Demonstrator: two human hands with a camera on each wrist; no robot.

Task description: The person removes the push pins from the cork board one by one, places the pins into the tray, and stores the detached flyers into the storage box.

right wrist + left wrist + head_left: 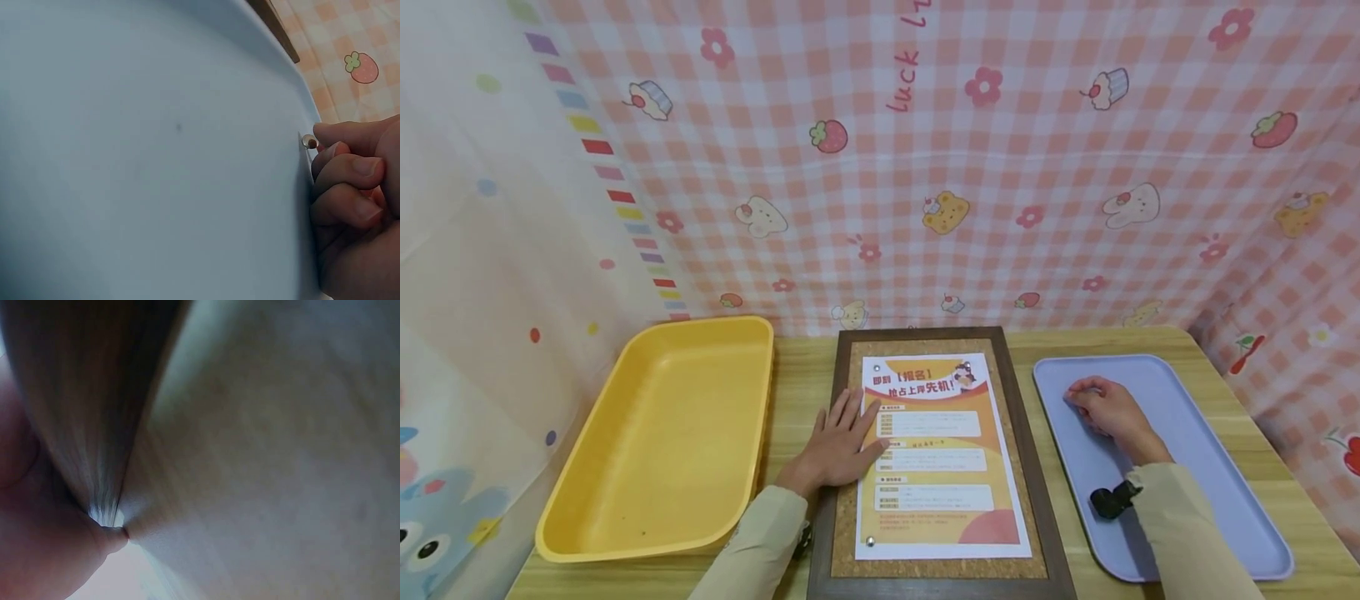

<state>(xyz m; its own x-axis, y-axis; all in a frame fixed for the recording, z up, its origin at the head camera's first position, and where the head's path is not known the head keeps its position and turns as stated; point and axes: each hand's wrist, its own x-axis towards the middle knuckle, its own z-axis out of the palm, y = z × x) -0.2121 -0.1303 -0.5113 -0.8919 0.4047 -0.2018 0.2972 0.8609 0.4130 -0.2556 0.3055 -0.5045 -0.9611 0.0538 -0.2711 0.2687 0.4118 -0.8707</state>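
A printed poster point(934, 508) lies on a cork board point(951, 568) with a dark wooden frame point(1033, 467). Silver thumbtacks show at its two upper corners and at the lower left. My left hand point(838, 443) rests with fingers spread over the poster's left edge and the frame. On the right, my right hand point(1108, 408) is over the lavender tray point(1195, 467), fingers curled. The right wrist view shows it pinching a small shiny thumbtack point(309, 142) between thumb and forefinger, close to the tray surface.
A deep yellow tray point(677, 450) stands left of the board on the wood-grain table point(797, 375). Behind the table hangs a pink checked cloth point(880, 250), with a pale cloth point(490, 267) at the left. A black wrist camera point(1108, 502) sits at my right wrist.
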